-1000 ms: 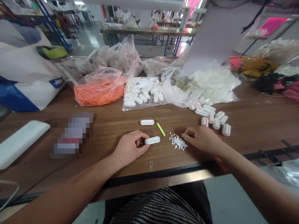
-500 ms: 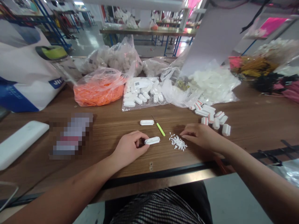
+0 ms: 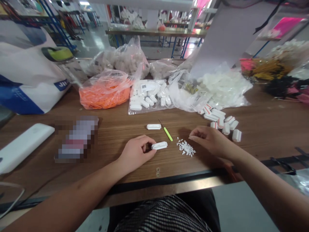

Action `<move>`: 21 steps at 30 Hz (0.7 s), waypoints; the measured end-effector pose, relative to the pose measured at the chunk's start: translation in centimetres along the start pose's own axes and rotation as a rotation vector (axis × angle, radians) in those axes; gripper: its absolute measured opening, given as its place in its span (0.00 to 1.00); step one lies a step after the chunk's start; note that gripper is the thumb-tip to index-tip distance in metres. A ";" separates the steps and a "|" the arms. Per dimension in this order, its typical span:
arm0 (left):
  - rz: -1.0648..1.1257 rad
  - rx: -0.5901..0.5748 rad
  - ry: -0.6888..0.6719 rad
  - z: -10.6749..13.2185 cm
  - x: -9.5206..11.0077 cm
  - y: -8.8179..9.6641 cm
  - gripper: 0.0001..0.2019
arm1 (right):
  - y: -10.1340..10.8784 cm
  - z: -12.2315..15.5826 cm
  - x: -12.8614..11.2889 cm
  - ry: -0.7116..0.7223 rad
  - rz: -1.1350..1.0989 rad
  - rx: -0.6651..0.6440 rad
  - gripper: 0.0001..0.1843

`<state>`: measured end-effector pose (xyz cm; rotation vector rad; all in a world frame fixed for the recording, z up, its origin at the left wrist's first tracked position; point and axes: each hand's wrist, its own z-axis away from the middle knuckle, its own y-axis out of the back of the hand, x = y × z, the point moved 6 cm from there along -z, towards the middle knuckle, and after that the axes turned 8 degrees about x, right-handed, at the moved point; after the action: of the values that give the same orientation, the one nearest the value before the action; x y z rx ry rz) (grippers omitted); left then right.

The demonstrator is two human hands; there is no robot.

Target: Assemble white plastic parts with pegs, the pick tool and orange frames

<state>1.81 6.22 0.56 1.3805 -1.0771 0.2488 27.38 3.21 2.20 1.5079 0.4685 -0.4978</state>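
Note:
My left hand (image 3: 138, 149) pinches one end of a white connector housing (image 3: 159, 145), a long block with rows of small holes facing up. Just right of it lies a heap of tiny white plugs (image 3: 187, 148). Beside the heap, my right hand (image 3: 205, 138) is closed in a pinch above the table, with what looks like one tiny white plug at the fingertips. A second white connector housing (image 3: 154, 127) lies farther back. Next to that rests a thin pick with a yellow-green handle (image 3: 168, 134).
Behind my right hand are several white blocks with red stripes (image 3: 220, 121). Farther back stand a bag of orange strips (image 3: 105, 95), a bag of white housings (image 3: 147, 96) and a bag of translucent parts (image 3: 222, 87). A white case (image 3: 26, 146) lies at left.
My right hand has lifted slightly from beside the heap, its fingertips pinched. The left hand still holds the connector housing. The whole view has shifted a little.

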 end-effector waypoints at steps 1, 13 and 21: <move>0.004 0.001 0.005 0.0 0.0 0.0 0.06 | 0.0 0.0 -0.6 0.019 -0.035 0.023 0.10; 0.006 0.020 0.005 0.2 -0.1 0.0 0.05 | -3.2 0.1 -8.4 0.413 -0.057 0.062 0.07; 0.027 0.025 -0.010 0.1 0.0 0.0 0.06 | -4.6 0.1 -8.5 0.461 -0.011 0.073 0.07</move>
<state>1.78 6.11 0.52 1.3913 -1.1045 0.2761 17.80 3.31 3.43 1.6949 0.8231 -0.1712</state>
